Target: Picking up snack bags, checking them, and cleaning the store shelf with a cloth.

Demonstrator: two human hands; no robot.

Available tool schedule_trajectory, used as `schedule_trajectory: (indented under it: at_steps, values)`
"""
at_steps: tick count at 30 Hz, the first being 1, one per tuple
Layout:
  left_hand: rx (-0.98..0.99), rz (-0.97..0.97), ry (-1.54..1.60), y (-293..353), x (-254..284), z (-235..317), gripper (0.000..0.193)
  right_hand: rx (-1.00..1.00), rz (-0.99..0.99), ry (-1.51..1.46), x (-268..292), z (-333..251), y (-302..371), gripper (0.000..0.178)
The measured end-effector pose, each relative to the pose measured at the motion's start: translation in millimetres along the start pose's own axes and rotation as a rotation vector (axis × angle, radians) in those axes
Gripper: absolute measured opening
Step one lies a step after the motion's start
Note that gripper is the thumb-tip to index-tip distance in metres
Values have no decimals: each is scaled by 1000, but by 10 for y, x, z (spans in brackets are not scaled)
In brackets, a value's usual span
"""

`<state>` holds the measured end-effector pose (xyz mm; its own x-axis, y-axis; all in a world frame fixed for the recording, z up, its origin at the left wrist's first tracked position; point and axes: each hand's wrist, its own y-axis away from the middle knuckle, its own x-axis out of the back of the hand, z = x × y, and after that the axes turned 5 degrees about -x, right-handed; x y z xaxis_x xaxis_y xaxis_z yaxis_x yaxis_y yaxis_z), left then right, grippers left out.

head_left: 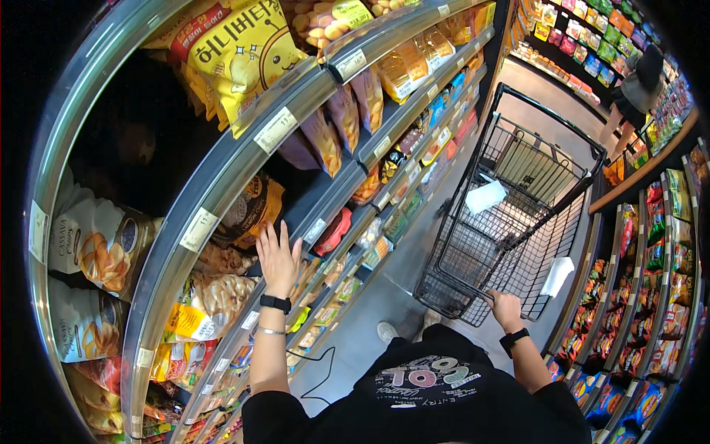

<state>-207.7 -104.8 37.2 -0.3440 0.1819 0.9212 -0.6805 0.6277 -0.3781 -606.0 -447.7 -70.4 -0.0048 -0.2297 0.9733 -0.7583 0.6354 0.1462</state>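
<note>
My left hand [279,260] reaches over the shelf on the left with its fingers spread, holding nothing. Its fingertips are beside a dark brown and orange snack bag [255,211]; whether they touch it I cannot tell. Below that bag lies a clear bag of pale snacks with a yellow label [211,302]. My right hand [506,309] is closed around the near edge of a black wire shopping cart [546,238]. Inside the cart lies a white sheet [486,197], and a white card [558,275] hangs at its right side.
Curved shelves [222,166] of snack bags line the left, with a yellow bag [240,59] on the upper tier and white-brown bags [103,240] lower left. More snack racks [651,296] stand at right. A person [640,85] stands beyond the cart.
</note>
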Motion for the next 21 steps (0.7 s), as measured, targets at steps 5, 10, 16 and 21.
schedule_trajectory:
  at_steps: [5, 10, 16, 21]
  values:
    - [81, -18, 33, 57, 35, 249, 53, 32, 61, 17, -10, 249, -179, 21]
    - [183, -51, 113, 120, -5, 503, 62, 23, 80, -3, 26, 397, -452, 23]
    - [223, -42, 105, -17, -63, 787, 69, 89, 153, -76, 172, 530, -782, 34]
    - [260, -69, 122, -173, -84, 898, 67, 58, 177, -97, 269, 570, -1104, 34]
